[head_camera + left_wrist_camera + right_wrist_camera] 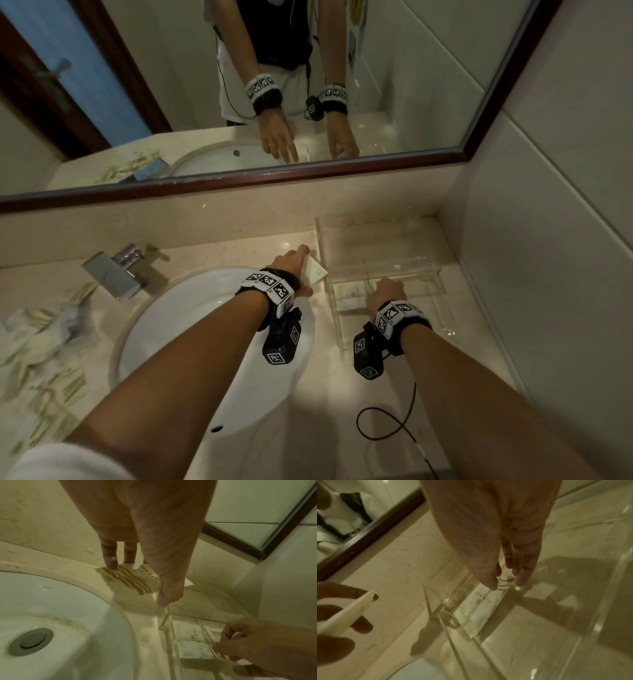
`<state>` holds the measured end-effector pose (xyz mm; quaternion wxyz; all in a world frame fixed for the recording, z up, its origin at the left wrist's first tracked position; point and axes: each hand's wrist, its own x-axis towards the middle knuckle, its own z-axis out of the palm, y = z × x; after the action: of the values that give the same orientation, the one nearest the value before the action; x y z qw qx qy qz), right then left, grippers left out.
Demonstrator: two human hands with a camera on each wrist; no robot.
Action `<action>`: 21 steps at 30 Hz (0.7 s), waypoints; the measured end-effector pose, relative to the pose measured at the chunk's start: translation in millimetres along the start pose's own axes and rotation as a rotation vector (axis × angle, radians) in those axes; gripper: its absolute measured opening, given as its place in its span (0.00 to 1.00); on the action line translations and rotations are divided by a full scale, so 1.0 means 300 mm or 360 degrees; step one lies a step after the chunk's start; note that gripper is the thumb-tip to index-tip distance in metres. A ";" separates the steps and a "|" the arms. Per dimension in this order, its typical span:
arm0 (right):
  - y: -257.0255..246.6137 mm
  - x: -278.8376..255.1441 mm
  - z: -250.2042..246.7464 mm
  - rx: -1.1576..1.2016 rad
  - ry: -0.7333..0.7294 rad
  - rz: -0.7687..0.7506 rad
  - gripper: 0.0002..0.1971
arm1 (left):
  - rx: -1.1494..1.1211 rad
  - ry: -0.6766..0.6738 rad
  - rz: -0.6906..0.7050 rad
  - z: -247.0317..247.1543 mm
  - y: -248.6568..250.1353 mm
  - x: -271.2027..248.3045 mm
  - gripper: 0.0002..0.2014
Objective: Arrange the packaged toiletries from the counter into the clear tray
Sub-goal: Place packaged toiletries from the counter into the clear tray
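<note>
From the head view, my left hand (pixel 291 265) covers most of the flat packet (pixel 315 272) it holds; only one pale corner shows. My right hand (pixel 385 293) hides much of the packet in the tray (pixel 349 294), and whether my fingertips touch it or hover just above I cannot tell. The print on that packet (pixel 481 601) is too small and blurred to read. The loose packets (pixel 44 346) left of the sink smear into streaks and run off the picture's edge. The clear tray's (pixel 435 274) walls are hard to trace against the counter.
</note>
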<state>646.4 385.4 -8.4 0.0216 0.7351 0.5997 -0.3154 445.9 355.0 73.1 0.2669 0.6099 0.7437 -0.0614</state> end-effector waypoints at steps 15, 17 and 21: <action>-0.091 -0.135 -0.182 0.0872 -0.0434 -0.0626 0.20 | -0.0285 -0.0069 0.0297 -0.052 0.180 -0.055 0.39; -0.076 -0.136 -0.193 0.0876 -0.0442 -0.0652 0.17 | -0.0342 -0.0074 0.0342 -0.059 0.199 -0.071 0.35; -0.034 -0.139 -0.216 0.0846 -0.0395 -0.0721 0.13 | -0.0365 -0.0056 0.0399 -0.068 0.211 -0.088 0.21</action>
<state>662.2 378.5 67.5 -0.1679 0.5199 0.6372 -0.5436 501.8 356.0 117.7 0.3534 0.6623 0.6590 0.0469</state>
